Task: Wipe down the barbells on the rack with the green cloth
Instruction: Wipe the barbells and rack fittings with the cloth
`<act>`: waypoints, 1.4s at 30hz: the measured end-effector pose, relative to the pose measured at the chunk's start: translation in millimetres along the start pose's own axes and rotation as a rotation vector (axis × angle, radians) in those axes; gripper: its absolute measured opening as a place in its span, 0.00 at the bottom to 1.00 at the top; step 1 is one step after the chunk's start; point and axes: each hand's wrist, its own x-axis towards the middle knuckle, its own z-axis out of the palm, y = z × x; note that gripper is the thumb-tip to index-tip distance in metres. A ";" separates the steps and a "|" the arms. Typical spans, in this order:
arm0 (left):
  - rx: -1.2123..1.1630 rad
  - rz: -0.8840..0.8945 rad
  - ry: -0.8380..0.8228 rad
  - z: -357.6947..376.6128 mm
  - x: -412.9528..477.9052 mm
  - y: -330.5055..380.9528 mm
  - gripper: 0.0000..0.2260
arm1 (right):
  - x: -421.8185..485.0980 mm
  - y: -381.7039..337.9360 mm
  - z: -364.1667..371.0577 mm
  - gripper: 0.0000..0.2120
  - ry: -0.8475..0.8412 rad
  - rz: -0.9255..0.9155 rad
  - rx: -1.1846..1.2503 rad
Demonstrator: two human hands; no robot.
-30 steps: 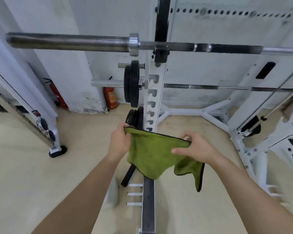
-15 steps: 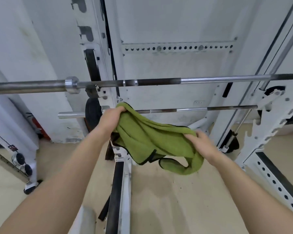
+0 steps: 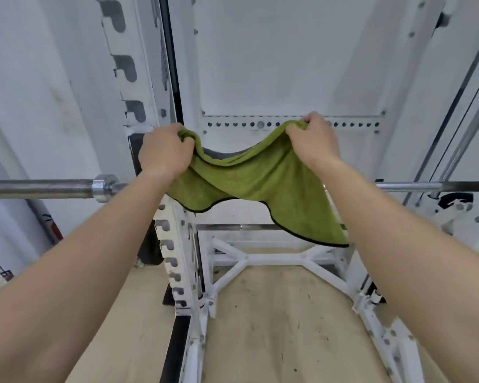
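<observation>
Both hands had lifted the green cloth (image 3: 256, 178) above the upper barbell (image 3: 39, 186); left hand (image 3: 163, 153) and right hand (image 3: 313, 142) each pinched a top corner, 12 o'clock, pre-wipe, likely needing draping over the bar.

Two barbells (image 3: 39, 186) (image 3: 255, 226), one green cloth (image 3: 260, 178), one rack (image 3: 174, 244).

Your white rack (image 3: 177, 244) carries two barbells above the tan floor (image 3: 274, 327).

The upper barbell (image 3: 47, 187) spans from 9 to 3 o'clock across its uprights; a lower barbell (image 3: 233, 227) sits below it. The rack's base frame stands on the scuffed floor at 6 o'clock.
</observation>
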 end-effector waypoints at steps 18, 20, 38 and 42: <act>0.398 0.461 -0.019 148.5 -10.8 -38.4 0.22 | 10.0 65.3 166.0 0.11 -0.228 -0.762 -0.776; 0.401 0.409 0.046 148.1 -9.1 -43.1 0.22 | 8.8 59.5 176.0 0.11 -0.246 -0.788 -0.776; 0.409 0.439 0.102 224.2 -48.7 114.1 0.20 | 62.2 203.5 41.5 0.14 -0.131 -0.729 -0.806; 0.400 0.512 0.092 216.4 -44.1 92.6 0.19 | 48.5 164.6 77.0 0.14 -0.147 -0.778 -0.763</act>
